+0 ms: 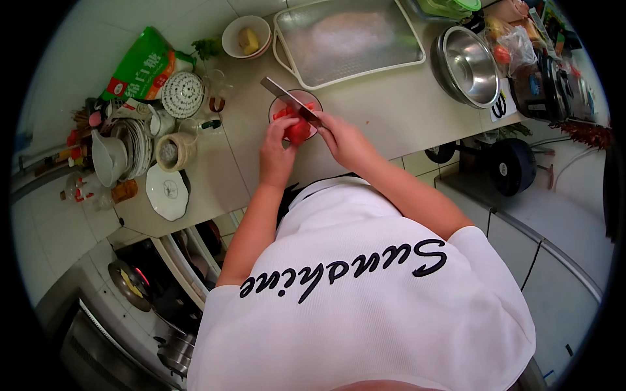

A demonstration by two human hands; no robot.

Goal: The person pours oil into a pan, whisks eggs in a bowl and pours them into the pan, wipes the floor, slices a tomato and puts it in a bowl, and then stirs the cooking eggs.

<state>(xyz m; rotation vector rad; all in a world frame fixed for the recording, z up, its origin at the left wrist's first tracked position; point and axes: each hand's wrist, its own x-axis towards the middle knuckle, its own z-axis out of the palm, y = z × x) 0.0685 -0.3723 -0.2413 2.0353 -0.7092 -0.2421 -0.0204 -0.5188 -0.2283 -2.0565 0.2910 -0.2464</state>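
Observation:
My right hand grips the handle of a kitchen knife, whose broad blade slants up to the left across a round bowl. Under the blade, my left hand holds a red tomato over the near side of that bowl. Red cut pieces show inside the bowl, beside my left fingertips. The knife's edge is at the tomato; whether it is in the flesh is hidden by blade and fingers. The bowl rests on the pale countertop, close to my body.
A white-rimmed tray stands behind the bowl, with a small bowl holding a peeled potato-like piece at its left. Nested steel bowls are on the right. Stacked plates, cups and a scalloped plate crowd the left side.

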